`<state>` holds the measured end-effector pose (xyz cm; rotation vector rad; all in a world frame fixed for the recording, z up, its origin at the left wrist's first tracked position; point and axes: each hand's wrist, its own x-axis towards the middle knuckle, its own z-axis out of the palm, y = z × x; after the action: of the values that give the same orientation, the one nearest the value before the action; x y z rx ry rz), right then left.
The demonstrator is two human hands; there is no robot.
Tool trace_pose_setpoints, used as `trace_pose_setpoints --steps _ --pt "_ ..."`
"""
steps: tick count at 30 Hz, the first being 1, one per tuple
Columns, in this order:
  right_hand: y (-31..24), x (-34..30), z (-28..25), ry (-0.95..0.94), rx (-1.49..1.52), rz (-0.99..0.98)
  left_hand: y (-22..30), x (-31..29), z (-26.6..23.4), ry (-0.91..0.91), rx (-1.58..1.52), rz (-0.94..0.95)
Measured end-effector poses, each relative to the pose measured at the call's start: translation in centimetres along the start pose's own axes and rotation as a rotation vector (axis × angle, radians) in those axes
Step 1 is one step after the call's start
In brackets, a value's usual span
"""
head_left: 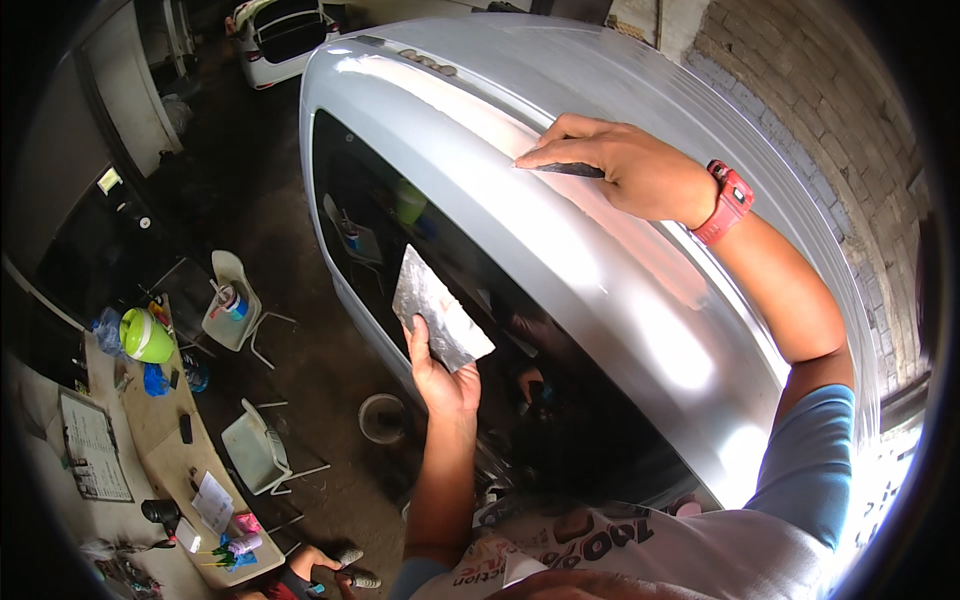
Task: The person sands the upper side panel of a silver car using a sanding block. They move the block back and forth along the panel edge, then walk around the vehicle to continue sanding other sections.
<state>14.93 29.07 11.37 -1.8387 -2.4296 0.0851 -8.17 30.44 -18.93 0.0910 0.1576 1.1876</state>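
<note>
L hand grips flat plate, prob. light & stiff, best held at btm edge; R hand pinches dark spreader, prob. bendy.

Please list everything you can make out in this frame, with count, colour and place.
Silver vehicle: 1, silver-grey, centre to right
Pinkish patch: 1, pale pink, along its roof edge
Flat plate: 1, grey with whitish smears, centre
Spreader: 1, dark, at the roof edge
White car: 1, white, top left
Chairs: 2, whitish, left
Cup: 1, blue and white, on the farther chair
Table: 1, beige, left, small items unclear
Green container: 1, lime, on the table
Brick wall: 1, greyish-brown, right
Another person: 1, partly seen, bottom left
Watch: 1, red, right wrist
Left hand: 1, bare, holding the plate
Right hand: 1, bare, holding the spreader
</note>
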Motion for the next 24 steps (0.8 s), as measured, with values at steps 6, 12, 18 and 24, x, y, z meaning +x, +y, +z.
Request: trace_pose_setpoints --steps 6,12,18,24 --pt "0.2 -4.0 0.1 0.074 0.009 -0.076 0.0 -0.8 2.1 0.048 -0.023 0.047" --pt "-0.9 -7.4 0.3 0.085 -0.035 -0.071 0.3 -1.1 1.4 -0.049 -0.021 0.010" --pt "-3.2 -11.2 0.9 0.110 -0.013 -0.019 0.4 -2.9 5.7 0.005 0.036 0.073" --pt "-4.8 -15.4 0.6 0.105 -0.004 0.008 0.8 -4.7 8.4 -0.088 0.057 0.072"
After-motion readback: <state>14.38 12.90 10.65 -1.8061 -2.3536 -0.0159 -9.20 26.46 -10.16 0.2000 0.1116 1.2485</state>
